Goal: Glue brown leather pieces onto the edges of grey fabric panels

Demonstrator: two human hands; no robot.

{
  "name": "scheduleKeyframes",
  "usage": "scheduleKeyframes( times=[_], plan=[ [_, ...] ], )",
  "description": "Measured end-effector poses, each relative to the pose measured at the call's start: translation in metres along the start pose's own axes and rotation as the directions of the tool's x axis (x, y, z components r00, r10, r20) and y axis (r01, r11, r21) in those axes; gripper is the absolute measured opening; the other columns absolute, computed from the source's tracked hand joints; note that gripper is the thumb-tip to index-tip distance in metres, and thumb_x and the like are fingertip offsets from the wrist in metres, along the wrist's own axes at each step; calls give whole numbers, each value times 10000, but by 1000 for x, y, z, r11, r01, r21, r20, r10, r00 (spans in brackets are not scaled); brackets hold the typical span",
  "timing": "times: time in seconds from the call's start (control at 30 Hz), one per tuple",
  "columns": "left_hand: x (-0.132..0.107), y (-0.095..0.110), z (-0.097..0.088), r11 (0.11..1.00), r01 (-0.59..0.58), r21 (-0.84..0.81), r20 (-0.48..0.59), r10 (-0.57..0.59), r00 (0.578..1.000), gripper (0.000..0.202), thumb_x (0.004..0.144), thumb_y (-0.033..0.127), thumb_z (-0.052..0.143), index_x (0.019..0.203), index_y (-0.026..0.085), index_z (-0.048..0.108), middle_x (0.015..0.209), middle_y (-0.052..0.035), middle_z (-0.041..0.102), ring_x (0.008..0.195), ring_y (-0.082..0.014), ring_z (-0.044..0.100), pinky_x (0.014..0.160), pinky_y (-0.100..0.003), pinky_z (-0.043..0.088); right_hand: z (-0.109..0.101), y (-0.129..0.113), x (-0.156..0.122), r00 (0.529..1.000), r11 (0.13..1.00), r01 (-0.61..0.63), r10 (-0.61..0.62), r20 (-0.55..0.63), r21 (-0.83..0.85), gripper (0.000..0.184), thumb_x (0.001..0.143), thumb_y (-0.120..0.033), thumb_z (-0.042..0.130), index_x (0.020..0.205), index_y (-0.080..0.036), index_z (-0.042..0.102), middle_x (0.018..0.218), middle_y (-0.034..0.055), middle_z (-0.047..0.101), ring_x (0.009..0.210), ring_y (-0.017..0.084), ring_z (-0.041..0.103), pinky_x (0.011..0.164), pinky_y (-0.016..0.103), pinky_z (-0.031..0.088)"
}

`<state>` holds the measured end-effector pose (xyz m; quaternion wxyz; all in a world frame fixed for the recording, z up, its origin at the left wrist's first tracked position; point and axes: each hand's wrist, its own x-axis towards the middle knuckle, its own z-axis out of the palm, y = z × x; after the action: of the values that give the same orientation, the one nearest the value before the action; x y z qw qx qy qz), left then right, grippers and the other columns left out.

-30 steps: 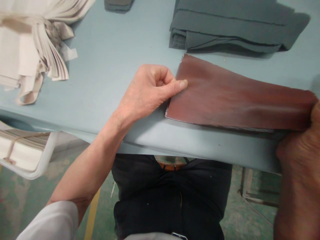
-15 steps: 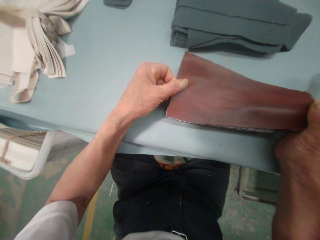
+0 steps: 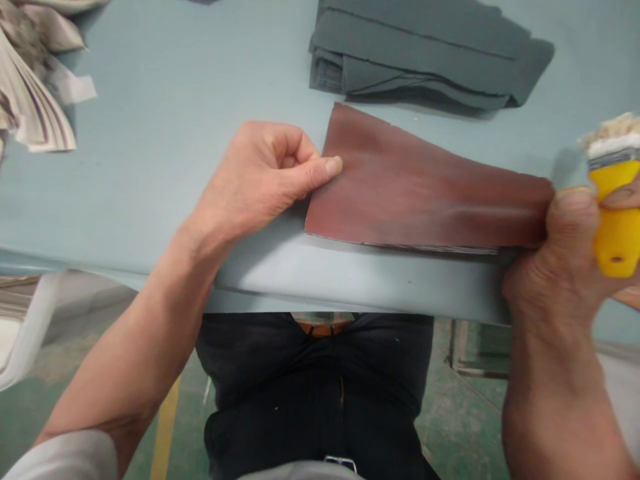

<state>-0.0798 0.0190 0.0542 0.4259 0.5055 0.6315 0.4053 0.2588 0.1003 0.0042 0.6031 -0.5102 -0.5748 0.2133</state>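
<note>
Reddish-brown sheet [image 3: 430, 190] and dark grey stack [image 3: 410, 53] sit further left in frame than earlier; yellow-handled brush [image 3: 619, 233] now shows at far right. Upper left: pale layered bundle [image 3: 37, 93], cut off. Centre left: left hand [image 3: 270, 177], fingers curled, thumb on top, pinching the sheet's left edge. Sheet runs centre to right on the table [image 3: 150, 120], between left hand and right hand [image 3: 565, 260], long axis left to right; each touches one end, neither nearer. Stack: just above, apart. Right edge: right hand grips brush, thumb against sheet; can't tell if pinching it.
</note>
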Motion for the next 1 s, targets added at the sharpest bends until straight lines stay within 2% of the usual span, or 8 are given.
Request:
scheduleKeyframes(
  times=[0.03,0.1,0.17,0.4,0.53,0.7,1.0],
  plan=[
    [0,1,0,1000,9,15,-4,-9,1000,419,903,451,841,691,186,595,567,49,466,532,-65,419,482,-232,238,2,1,-1,995,996,84,-84,48,9,533,751,-621,925,765,-236,557,931,-28,577,964,186,668,1020,481,524],
    [1,5,0,998,47,37,-16,-47,999,374,921,375,813,682,179,602,562,54,470,506,-46,380,462,-226,204,5,2,-1,973,980,195,-199,116,42,542,792,-683,859,813,-240,548,905,-37,515,775,125,589,971,473,525],
    [2,8,1,996,78,48,-28,-76,997,343,925,314,791,669,170,613,555,59,475,493,-33,363,450,-217,191,6,1,-2,971,978,200,-206,119,59,526,797,-657,860,860,-242,544,907,-43,489,712,98,535,917,450,520],
    [3,8,1,995,81,59,-47,-79,996,328,904,284,799,654,176,617,534,64,503,453,-32,374,406,-212,197,4,-6,-6,983,989,143,-147,108,38,416,849,-527,865,896,-255,554,959,-35,501,785,116,556,799,395,469],
    [3,7,0,994,86,72,-40,-83,996,315,898,294,802,668,177,621,512,69,502,425,-33,379,388,-203,210,4,-10,-8,970,981,182,-190,154,66,372,904,-516,837,866,-247,583,967,-13,496,779,105,535,838,369,495],
    [3,11,0,991,107,84,-37,-105,994,300,897,289,784,673,176,619,490,73,512,402,-34,391,383,-177,234,3,-15,-9,953,977,210,-215,212,46,252,967,-453,796,940,-266,628,946,-16,469,736,88,541,754,334,464],
    [3,10,3,985,105,135,-60,-97,993,310,884,319,777,668,175,608,497,67,521,414,-30,399,391,-167,238,7,-15,-10,937,951,307,-296,184,-36,361,950,-546,774,903,-254,567,920,-15,472,726,109,581,717,369,530]
  ],
)
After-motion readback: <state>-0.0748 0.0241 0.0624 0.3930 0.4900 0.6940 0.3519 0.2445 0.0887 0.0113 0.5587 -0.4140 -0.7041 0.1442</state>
